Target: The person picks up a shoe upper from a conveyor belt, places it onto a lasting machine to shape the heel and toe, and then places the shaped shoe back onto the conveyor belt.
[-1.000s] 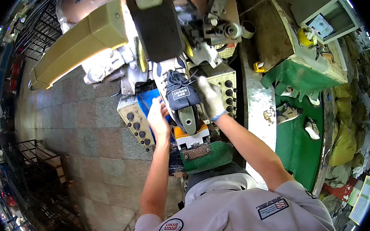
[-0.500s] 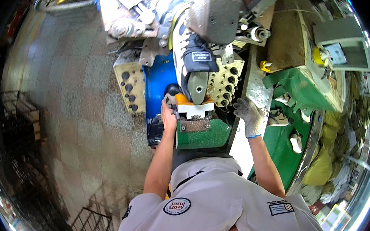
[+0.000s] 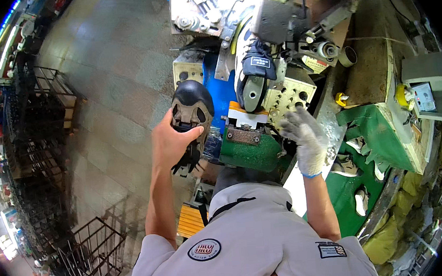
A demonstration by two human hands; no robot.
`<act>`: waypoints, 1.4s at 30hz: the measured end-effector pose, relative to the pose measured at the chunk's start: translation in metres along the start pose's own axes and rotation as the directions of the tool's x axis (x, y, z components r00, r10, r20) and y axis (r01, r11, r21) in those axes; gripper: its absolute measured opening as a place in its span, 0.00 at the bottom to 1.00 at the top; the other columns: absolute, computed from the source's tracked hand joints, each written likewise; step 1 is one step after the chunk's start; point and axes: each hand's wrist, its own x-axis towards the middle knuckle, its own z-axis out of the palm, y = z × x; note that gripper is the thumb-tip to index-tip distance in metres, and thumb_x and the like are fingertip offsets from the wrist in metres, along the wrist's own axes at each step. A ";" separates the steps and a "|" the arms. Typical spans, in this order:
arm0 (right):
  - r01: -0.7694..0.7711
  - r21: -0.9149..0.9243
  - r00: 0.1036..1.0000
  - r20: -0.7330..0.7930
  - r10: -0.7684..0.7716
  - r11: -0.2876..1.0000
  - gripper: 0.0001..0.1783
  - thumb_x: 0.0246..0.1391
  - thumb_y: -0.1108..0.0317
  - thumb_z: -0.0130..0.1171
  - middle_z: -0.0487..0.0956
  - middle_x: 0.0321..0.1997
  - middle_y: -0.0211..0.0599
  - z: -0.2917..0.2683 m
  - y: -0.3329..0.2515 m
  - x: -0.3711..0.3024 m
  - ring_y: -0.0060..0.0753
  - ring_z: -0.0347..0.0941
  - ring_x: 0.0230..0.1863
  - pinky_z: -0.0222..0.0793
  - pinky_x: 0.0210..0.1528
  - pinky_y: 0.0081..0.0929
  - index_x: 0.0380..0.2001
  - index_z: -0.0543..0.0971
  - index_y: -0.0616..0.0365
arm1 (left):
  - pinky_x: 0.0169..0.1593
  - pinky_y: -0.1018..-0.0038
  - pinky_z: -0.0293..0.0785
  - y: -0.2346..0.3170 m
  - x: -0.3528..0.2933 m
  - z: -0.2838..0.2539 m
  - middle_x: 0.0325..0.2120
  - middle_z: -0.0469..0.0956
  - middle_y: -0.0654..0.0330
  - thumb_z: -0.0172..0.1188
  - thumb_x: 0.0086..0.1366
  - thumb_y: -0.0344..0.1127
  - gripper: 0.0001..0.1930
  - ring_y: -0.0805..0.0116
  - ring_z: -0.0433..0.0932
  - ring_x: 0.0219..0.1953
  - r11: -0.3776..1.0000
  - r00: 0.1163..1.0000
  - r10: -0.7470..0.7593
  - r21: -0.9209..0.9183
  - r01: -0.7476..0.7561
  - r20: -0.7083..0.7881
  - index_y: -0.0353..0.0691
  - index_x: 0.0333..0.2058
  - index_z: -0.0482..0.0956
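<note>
The bare left hand (image 3: 171,142) has a firm hold on a brown shoe (image 3: 202,119), the grip closed around its middle: the thumb (image 3: 193,135) crosses the top of the shoe just below the 2 dark, almond-shaped openings, and the other fingers curl along its left side, mostly hidden. The shoe is in the air to the left of the green plate (image 3: 251,151), toe away from the body, laces (image 3: 193,153) hanging loose beside the palm. Its toe cap is smooth, rounded and black, and the part behind it is matt brown with a black band across. The right hand (image 3: 305,136), in a pale knitted glove with a blue edge, is spread open with nothing visible in it, just beyond the right edge of the green plate. Between the 2 hands, a dark shoe (image 3: 261,66) with a white side sits in the machine (image 3: 276,20), a grey metal piece with a round hole (image 3: 252,94) at its heel, above an orange and white block (image 3: 248,115). On the green counter (image 3: 346,221) at the right, 1 shoe (image 3: 345,166) lies near the upper edge and another (image 3: 361,201) lies toward the right edge.
</note>
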 end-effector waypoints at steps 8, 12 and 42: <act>-0.062 0.442 0.988 0.153 -0.007 0.895 0.34 0.54 0.63 0.70 0.80 0.52 0.40 0.034 -0.021 -0.005 0.34 0.79 0.48 0.76 0.53 0.32 0.60 0.70 0.69 | 0.46 0.73 0.77 0.121 -0.053 0.056 0.40 0.84 0.55 0.67 0.65 0.43 0.25 0.71 0.81 0.40 0.910 0.926 0.269 -0.384 -0.154 0.266 0.34 0.55 0.77; 0.024 0.515 0.999 -0.032 -0.009 0.857 0.29 0.58 0.63 0.65 0.81 0.48 0.42 -0.061 -0.019 -0.018 0.33 0.80 0.45 0.77 0.49 0.31 0.58 0.72 0.69 | 0.55 0.70 0.74 0.094 -0.002 0.087 0.51 0.80 0.53 0.66 0.66 0.40 0.27 0.65 0.79 0.51 0.874 0.835 0.467 0.011 -0.485 -0.291 0.33 0.59 0.74; 0.146 0.361 0.971 0.127 -0.203 0.921 0.56 0.61 0.28 0.45 0.64 0.70 0.63 -0.127 0.012 -0.026 0.58 0.68 0.66 0.59 0.69 0.52 0.72 0.52 0.67 | 0.59 0.52 0.74 0.046 -0.032 0.152 0.58 0.72 0.42 0.68 0.54 0.48 0.44 0.44 0.76 0.56 0.287 0.703 0.434 -0.827 0.484 0.563 0.31 0.65 0.63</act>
